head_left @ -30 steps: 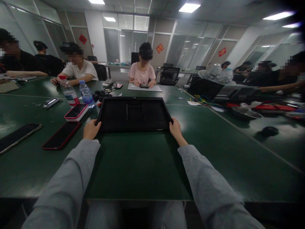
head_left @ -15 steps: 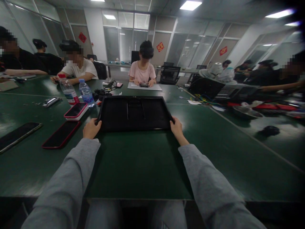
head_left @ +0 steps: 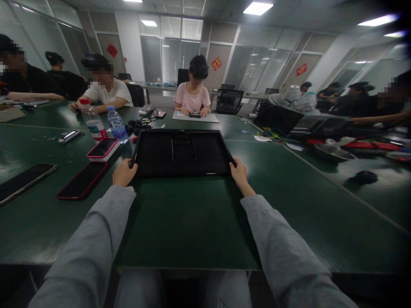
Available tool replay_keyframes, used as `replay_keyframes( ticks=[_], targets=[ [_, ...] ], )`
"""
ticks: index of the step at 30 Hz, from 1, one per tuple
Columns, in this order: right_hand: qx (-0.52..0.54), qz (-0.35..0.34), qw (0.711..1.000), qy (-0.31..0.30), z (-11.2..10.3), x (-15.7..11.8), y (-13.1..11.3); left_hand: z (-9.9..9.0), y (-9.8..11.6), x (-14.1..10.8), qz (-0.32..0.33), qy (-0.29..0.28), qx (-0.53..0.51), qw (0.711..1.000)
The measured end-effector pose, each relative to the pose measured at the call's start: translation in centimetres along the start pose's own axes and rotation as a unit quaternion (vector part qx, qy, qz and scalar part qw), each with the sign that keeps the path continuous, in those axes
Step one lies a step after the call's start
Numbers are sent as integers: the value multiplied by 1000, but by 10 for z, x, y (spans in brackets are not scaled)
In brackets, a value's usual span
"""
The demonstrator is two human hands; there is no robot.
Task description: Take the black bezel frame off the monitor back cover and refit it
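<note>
A wide black framed panel [head_left: 154, 152], much like a monitor in shape, lies in front of me with a raised rim and a small pale mark at its far edge. Two thin upright lines show in its dark middle; whether they are parts or reflections I cannot tell. My left hand [head_left: 125, 172] grips the near left corner, thumb over the rim. Around the near right corner, the fingers of my right hand [head_left: 238, 170] are closed in the same way. The fingers under the rim are hidden on both sides.
Left of the panel are a red-edged phone [head_left: 82, 182], a pink-and-white phone-like device [head_left: 102, 149], a dark phone [head_left: 25, 182] and two bottles [head_left: 93, 122]. Cables [head_left: 138, 126] lie behind. A person [head_left: 192, 94] sits opposite. At right are a metal bowl [head_left: 334, 153] and a black mouse-like object [head_left: 364, 176].
</note>
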State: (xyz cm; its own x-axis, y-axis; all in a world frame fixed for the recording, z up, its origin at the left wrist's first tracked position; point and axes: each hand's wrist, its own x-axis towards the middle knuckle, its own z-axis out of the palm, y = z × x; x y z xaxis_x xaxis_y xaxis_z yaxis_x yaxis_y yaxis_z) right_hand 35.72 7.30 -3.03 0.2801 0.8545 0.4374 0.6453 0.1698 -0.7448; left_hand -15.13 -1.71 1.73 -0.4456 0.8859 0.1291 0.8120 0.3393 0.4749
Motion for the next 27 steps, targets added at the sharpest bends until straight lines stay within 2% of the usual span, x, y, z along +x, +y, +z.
replay_keyframes(
  ticks=[11, 18, 22, 27],
  targets=[
    [-8, -2, 1000, -1, 0, 1, 0, 6, -5, 3, 5, 15, -3, 1000],
    [-13, 8, 1000, -6, 0, 1, 0, 13, 0, -2, 99, 112, 8, 989],
    [-3, 6, 1000, -7, -1, 1, 1, 17, 2, -3, 114, 125, 32, 985],
    [-7, 8, 1000, -9, 0, 1, 0, 13, 6, -8, 118, 129, 39, 984]
  ],
)
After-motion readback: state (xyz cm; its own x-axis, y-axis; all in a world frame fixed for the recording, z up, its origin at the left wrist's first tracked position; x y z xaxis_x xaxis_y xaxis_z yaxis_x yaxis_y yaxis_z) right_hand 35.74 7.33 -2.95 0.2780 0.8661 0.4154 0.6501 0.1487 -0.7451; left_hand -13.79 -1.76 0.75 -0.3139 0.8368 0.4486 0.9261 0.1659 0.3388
